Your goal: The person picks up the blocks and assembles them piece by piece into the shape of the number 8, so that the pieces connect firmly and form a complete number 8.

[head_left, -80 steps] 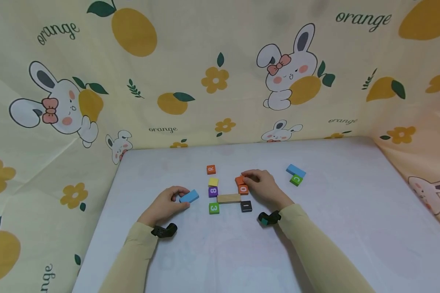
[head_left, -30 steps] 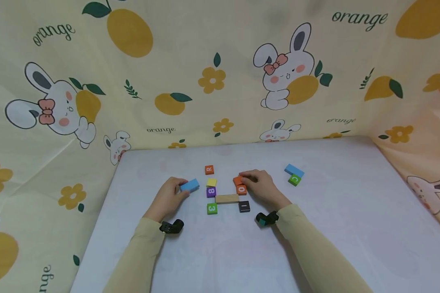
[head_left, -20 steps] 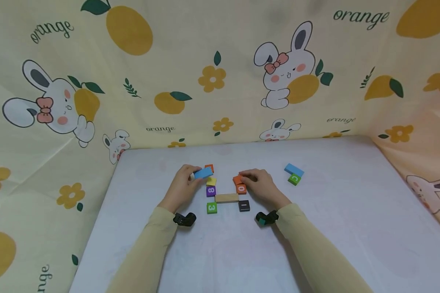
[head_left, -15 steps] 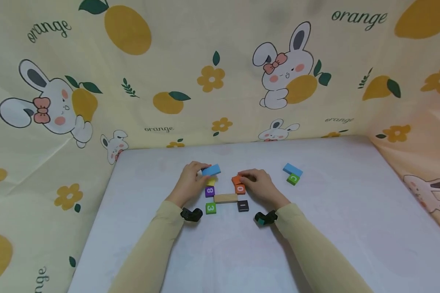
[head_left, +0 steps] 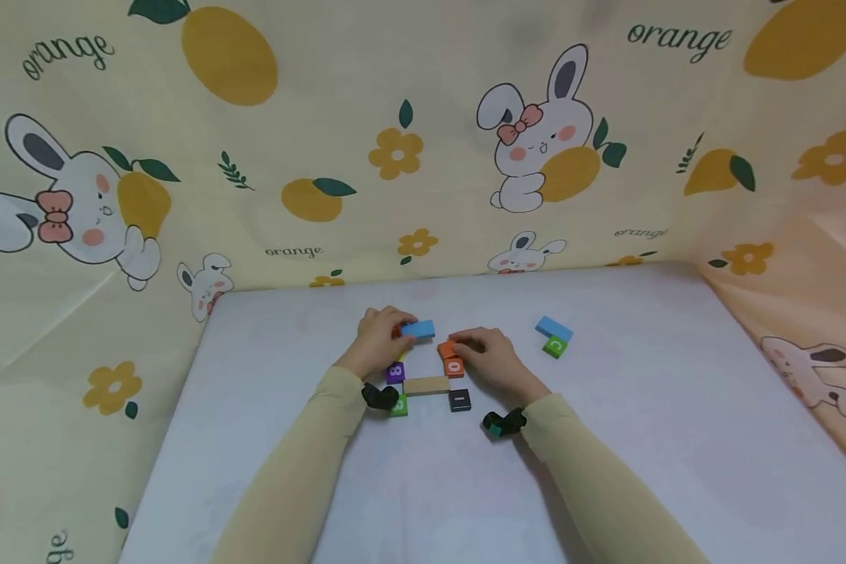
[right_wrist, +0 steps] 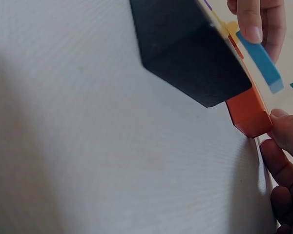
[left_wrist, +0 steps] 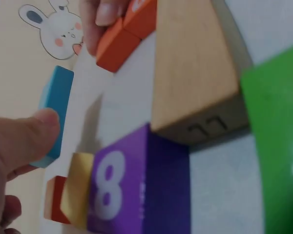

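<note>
My left hand (head_left: 376,343) pinches a blue oblong block (head_left: 418,330) by one end, thumb against its side. In the left wrist view the block is raised, its shadow falling on the table. At the far end of the right column, my right hand (head_left: 497,364) holds an orange block (head_left: 447,350) between thumb and fingers. That block touches an orange block marked 0 (head_left: 454,368). Beneath the left hand stand a purple block marked 8 (left_wrist: 117,190), a yellow block (left_wrist: 78,187) and another orange-red block (left_wrist: 54,197), partly hidden in the head view.
A plain wooden block (head_left: 426,385) lies crosswise between the two columns. Nearer me are a black block (head_left: 460,400) and a green block (head_left: 398,406), partly covered by the left wrist camera. Off to the right, another blue block (head_left: 554,328) touches a green block marked C (head_left: 554,347).
My left hand has carried the blue block rightward and away from me, from left of the columns to over their far end. The right hand stays at the orange block.
</note>
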A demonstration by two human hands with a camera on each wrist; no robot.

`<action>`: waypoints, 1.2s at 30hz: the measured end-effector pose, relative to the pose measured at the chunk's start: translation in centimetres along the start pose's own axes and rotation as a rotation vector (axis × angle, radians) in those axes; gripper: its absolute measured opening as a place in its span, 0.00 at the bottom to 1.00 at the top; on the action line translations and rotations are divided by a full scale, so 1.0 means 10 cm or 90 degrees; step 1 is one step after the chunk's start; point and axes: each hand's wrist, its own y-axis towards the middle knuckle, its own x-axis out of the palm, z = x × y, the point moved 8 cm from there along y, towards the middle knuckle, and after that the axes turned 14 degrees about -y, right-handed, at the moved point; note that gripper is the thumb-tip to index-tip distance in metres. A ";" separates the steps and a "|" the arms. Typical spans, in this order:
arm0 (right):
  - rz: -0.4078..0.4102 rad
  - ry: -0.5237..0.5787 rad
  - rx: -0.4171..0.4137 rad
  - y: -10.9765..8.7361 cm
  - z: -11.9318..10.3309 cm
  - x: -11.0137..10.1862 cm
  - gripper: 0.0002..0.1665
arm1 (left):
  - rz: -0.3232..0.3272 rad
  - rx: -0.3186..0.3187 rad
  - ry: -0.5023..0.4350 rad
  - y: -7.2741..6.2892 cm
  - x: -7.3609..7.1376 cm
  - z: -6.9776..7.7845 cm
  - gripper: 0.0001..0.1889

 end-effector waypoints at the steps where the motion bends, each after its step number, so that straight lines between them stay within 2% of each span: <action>1: 0.000 0.000 0.002 0.00 -0.01 0.00 0.18 | -0.003 -0.002 0.002 0.01 0.01 -0.01 0.18; 9: 0.003 -0.011 0.005 0.00 0.00 0.00 0.17 | -0.035 -0.013 -0.009 0.05 0.06 0.00 0.17; 15: 0.009 -0.017 0.007 0.02 0.02 0.01 0.17 | -0.049 -0.022 0.020 0.07 0.10 -0.01 0.16; 18: 0.011 -0.016 0.011 0.03 0.03 0.02 0.17 | -0.048 -0.021 0.040 0.08 0.12 -0.02 0.16; 26: 0.007 -0.015 0.021 0.02 0.02 0.02 0.17 | -0.028 -0.025 0.049 0.05 0.09 -0.03 0.15; 36: 0.012 -0.019 0.024 0.02 0.04 0.03 0.16 | -0.022 -0.035 0.017 0.03 0.10 -0.05 0.14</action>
